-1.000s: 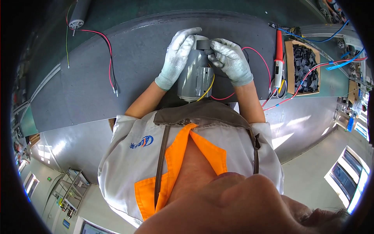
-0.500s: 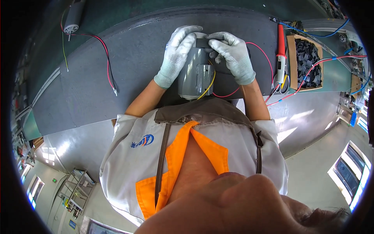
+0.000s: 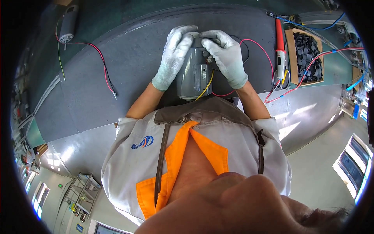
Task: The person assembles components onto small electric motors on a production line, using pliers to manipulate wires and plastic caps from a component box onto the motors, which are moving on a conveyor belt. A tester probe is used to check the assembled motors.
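A grey cylindrical motor (image 3: 188, 80) with a raised box on its side lies in front of my chest, its far end between my gloved hands. My left hand (image 3: 175, 50) is closed around the far left of it, thumb and fingers bent over the end. A small dark flat piece (image 3: 197, 43) sits at that far end. My right hand (image 3: 225, 52) pinches at this piece's right edge, its other fingers curled and partly hidden. From the motor come a yellow wire (image 3: 205, 87) and a red wire (image 3: 260, 46).
To the right are a red-handled tool (image 3: 279, 39), scissors (image 3: 286, 80) and a cardboard box (image 3: 290, 50) of small black pieces (image 3: 307, 54). Another grey motor (image 3: 69, 23) with trailing wires (image 3: 103, 54) stands at the far left of the dark table (image 3: 128, 50). A red cable (image 3: 319, 55) crosses the box.
My right hand has shifted slightly left and nearer to my left hand, turning over the dark piece. Less of that piece shows now. The whole view has moved slightly.
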Tool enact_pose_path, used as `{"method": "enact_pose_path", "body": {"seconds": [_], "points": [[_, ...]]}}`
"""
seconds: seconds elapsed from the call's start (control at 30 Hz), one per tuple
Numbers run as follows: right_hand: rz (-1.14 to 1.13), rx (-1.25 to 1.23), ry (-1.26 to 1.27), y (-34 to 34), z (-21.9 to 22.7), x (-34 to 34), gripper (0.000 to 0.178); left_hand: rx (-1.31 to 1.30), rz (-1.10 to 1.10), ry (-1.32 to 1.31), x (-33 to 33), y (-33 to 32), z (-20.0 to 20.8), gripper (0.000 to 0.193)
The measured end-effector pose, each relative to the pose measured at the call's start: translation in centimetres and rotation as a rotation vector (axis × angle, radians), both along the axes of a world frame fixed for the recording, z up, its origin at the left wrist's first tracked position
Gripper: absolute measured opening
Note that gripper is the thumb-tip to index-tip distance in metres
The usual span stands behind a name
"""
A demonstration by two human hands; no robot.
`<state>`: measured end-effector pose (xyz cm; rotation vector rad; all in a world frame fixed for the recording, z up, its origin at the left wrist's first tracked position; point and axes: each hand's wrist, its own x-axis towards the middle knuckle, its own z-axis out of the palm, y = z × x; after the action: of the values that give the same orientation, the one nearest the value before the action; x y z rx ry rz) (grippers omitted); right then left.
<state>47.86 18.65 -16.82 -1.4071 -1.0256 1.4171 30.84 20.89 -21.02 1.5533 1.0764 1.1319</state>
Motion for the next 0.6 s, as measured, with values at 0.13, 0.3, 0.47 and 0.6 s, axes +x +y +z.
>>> {"method": "enact_pose_path", "body": {"seconds": [0.13, 0.3, 0.47, 0.6], "points": [[0.083, -0.038, 0.005, 1.1, 0.2, 0.8, 0.034, -0.046, 0.006, 0.018, 0.0, 0.2, -0.3, 0.03], [0.348, -0.16, -0.029, 3.5, -1.5, 4.3, 0.048, -0.005, 0.013, 0.086, 0.2, 0.1, -0.1, 0.029], [0.665, -0.188, -0.032, 5.4, -3.2, 5.5, 0.062, 0.078, -0.008, 0.152, 0.5, 0.6, -0.9, 0.027], [0.7, -0.158, -0.156, 5.6, -3.0, 5.0, 0.063, 0.076, 0.031, 0.163, 0.8, 0.3, -0.6, 0.027]]}}
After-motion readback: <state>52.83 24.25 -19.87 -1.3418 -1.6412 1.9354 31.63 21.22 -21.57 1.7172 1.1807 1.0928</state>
